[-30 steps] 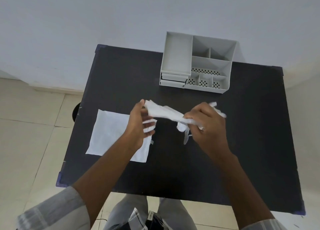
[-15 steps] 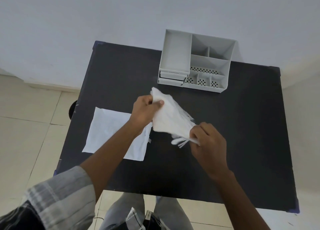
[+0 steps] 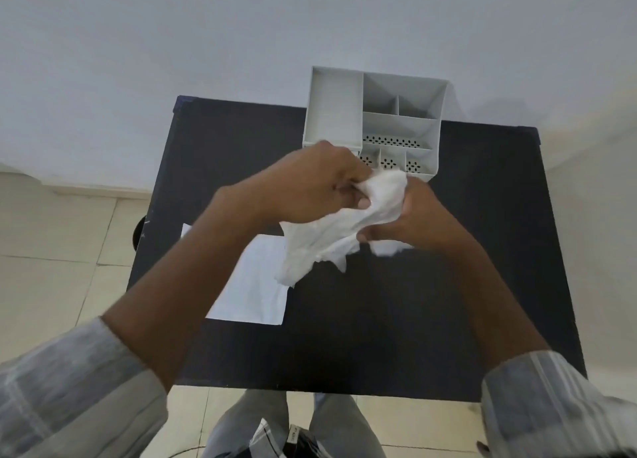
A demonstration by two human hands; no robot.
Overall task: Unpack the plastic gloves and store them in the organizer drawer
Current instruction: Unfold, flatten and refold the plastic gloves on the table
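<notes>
We see both hands closed on the bunched plastic gloves [image 3: 344, 230], held above the black table [image 3: 379, 319]. The left hand [image 3: 310, 185] pinches the upper end with curled fingers; the right hand [image 3: 420, 216] grips the other side. A loose end hangs down over the flat white packet [image 3: 255, 295]. The grey organizer [image 3: 379, 119] stands just behind the hands.

A black counter [image 3: 431, 302] stands against a pale wall [image 3: 206, 43], with beige floor tiles [image 3: 51, 268] to its left. A flat white sheet [image 3: 255, 292] lies near its left edge.
</notes>
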